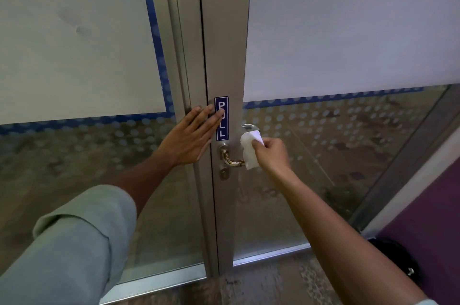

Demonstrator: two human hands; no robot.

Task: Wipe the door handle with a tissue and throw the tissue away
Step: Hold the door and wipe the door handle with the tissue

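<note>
A brass lever door handle point(230, 159) sticks out of the grey metal frame of a glass door, with a keyhole just below it. A white tissue point(249, 149) is pressed over the handle's outer end, held in my right hand point(271, 155), whose fingers are closed around it. My left hand point(191, 136) lies flat with fingers spread on the door frame left of the handle, its fingertips touching a blue PULL sign point(221, 128). The tip of the handle is hidden under the tissue.
The glass door panels carry frosted film and a dotted band. A second metal handle point(249, 127) shows behind the glass just above the tissue. A dark object point(398, 257) lies on the floor at lower right beside a purple wall point(433, 217).
</note>
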